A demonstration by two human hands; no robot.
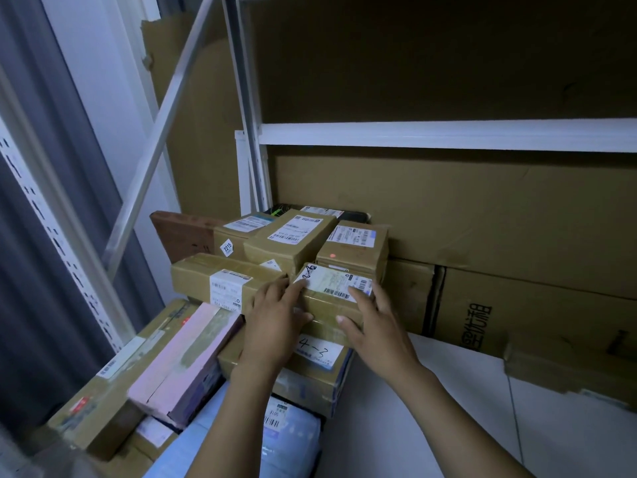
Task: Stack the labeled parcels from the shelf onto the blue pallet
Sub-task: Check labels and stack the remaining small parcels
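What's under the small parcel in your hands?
Below the small parcel, gripped by left hand and right hand, lies a cardboard box marked 4-3. Most of its top is covered.

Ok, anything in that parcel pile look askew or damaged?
The pink box lies tilted, propped across its neighbours. The flattened cardboard by the wall is torn and creased. The left hand and right hand grip the labelled parcel; it looks intact.

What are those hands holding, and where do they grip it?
A small brown cardboard parcel with a white label, gripped at its two ends: left hand on the left end, right hand on the right.
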